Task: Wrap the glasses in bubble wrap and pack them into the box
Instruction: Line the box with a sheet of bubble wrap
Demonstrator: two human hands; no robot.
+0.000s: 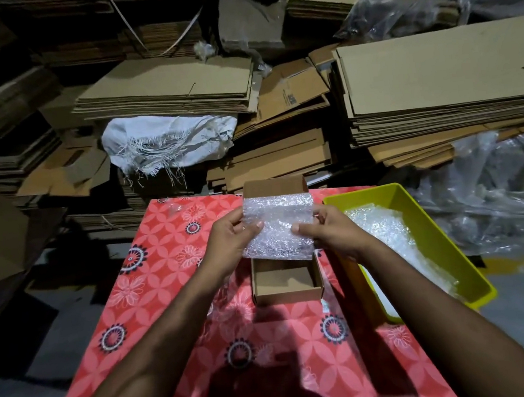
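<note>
Hands pinching bubble wrap over open box, yellow tray beside

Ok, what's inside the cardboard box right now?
The near part of the cardboard box shows only a bare cardboard floor. The far part is covered by the bubble wrap that both hands, left and right, hold above it, so I can't tell there.

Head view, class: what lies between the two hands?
Head view: a bubble wrap sheet, pinched by left hand and right hand, above the open box.
</note>
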